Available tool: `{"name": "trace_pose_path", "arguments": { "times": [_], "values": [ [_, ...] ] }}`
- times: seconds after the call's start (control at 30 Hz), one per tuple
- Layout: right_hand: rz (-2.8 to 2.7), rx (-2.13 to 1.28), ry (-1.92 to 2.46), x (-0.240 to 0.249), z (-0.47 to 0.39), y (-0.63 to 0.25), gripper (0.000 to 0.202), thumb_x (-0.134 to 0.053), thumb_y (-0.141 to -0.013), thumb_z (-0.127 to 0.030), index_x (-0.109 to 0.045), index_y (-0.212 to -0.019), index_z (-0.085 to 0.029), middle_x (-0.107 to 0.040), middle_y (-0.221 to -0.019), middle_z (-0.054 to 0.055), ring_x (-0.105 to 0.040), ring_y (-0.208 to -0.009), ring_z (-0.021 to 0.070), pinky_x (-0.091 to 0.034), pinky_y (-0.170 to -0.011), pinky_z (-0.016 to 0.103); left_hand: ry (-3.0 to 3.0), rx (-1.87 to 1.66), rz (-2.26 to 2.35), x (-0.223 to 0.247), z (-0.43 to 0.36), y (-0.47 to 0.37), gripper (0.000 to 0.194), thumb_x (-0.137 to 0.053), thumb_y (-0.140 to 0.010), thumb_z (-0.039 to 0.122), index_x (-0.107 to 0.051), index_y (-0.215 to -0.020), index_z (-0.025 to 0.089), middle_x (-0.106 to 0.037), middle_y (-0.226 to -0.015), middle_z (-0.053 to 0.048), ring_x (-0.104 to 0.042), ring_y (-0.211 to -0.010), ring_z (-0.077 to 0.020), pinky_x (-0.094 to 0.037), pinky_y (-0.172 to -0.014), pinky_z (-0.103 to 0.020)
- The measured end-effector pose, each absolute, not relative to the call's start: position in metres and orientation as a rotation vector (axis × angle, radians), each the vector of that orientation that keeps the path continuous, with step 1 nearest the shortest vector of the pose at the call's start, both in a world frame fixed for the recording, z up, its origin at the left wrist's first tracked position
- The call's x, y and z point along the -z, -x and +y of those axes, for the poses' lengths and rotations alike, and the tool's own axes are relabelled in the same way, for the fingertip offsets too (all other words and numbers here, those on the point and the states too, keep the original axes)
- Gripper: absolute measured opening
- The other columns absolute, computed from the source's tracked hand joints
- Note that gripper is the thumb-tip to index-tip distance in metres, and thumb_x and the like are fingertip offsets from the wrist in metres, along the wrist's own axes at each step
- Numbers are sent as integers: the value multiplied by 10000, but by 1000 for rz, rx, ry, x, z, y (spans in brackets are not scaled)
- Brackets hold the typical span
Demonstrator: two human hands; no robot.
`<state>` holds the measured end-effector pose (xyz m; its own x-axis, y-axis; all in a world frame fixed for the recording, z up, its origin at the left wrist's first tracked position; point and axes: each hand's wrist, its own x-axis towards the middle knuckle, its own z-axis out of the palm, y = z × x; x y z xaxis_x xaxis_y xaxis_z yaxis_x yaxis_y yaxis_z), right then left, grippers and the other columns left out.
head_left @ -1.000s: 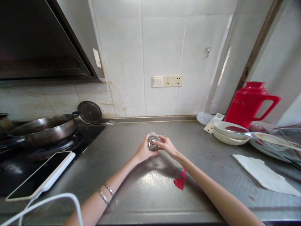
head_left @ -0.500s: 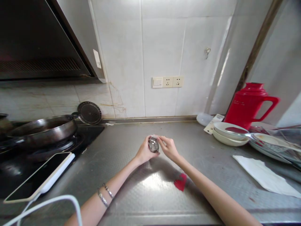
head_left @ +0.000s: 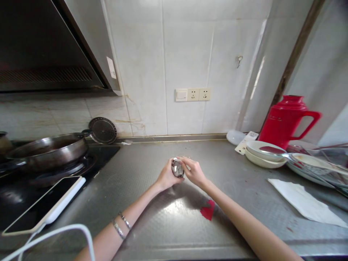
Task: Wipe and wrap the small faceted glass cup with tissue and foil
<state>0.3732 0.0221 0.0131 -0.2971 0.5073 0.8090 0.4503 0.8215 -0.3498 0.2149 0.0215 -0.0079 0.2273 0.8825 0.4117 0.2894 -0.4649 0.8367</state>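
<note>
A small, glossy, rounded object (head_left: 178, 169) in mottled grey and dark brown is sitting in the left hand (head_left: 165, 174), above the middle of the metal counter (head_left: 146, 156). The left fingers are clamping on it, with the palm covering its left side and the thumb reaching along its lower edge. The right hand (head_left: 195, 171) is meeting it at the upper right, its fingertips bunching close together there; whether they are pinching part of it or only touching it, I cannot tell. They are hiding a bit of its edge.

A red scrap (head_left: 207, 210) is lying on the counter nearer the wearer, beside the right forearm (head_left: 239, 217). Farther right, a white paper sheet (head_left: 304, 203) is lying flat, and behind it 2 stacked pale bowls (head_left: 263, 161) are standing near a red thermos (head_left: 282, 121). On the left, a phone (head_left: 40, 206) is resting by the black stove (head_left: 16, 194), where a steel pan (head_left: 62, 154) is standing. A white cable (head_left: 70, 227) is looping in front of the left forearm (head_left: 136, 213), which is wearing 2 silver bangles (head_left: 119, 229).

Compared with 1.0 s ago, the right fingertips are keeping to the object's upper right edge instead of crossing its front, so more of its shiny face is showing. The red scrap is staying in place.
</note>
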Motion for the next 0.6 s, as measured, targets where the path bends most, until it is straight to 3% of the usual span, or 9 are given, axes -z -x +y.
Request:
{"name": "trace_pose_path", "arguments": {
  "times": [0.13, 0.23, 0.4, 0.47, 0.6],
  "values": [
    [-2110, 67, 507, -14, 17, -375, 326, -423, -939, -165, -595, -1207, -234, -672, -1187, 88, -628, -1117, 216, -456, -1042, 473, -1959, -1306, 965, 8, 24, -216, 716, -799, -536, 170, -473, -1174, 180, -604, -1157, -100, -587, -1048, -249, -457, -895, -359],
    [-2061, 34, 531, -15, 19, -375, 307, -414, -946, -183, -617, -1172, -230, -686, -1157, 81, -636, -1101, 216, -457, -1036, 474, -1968, -1295, 1007, 8, 24, -215, 728, -805, -542, 190, -466, -1187, 184, -605, -1154, -93, -590, -1037, -241, -459, -886, -353],
    [-1809, -163, 864, -12, 25, -372, 299, -437, -947, -308, -719, -909, -215, -751, -835, 53, -719, -831, 243, -575, -779, 352, -1871, -1235, 1128, 10, 24, -214, 841, -857, -477, 214, -449, -1211, 185, -621, -1089, -76, -616, -966, -231, -472, -848, -347],
    [-1790, -186, 917, -10, 25, -371, 322, -433, -949, -328, -723, -883, -202, -747, -795, 54, -719, -775, 233, -578, -731, 326, -1843, -1239, 1117, 11, 25, -214, 849, -861, -469, 203, -451, -1212, 185, -625, -1079, -72, -622, -955, -225, -475, -847, -345],
    [-1919, -26, 717, -8, 21, -370, 289, -416, -955, -236, -652, -1122, -236, -717, -1078, 69, -669, -1033, 229, -514, -964, 420, -1861, -1265, 1052, 11, 28, -214, 777, -846, -498, 207, -472, -1179, 182, -628, -1100, -78, -613, -992, -232, -475, -863, -346]
  ]
}}
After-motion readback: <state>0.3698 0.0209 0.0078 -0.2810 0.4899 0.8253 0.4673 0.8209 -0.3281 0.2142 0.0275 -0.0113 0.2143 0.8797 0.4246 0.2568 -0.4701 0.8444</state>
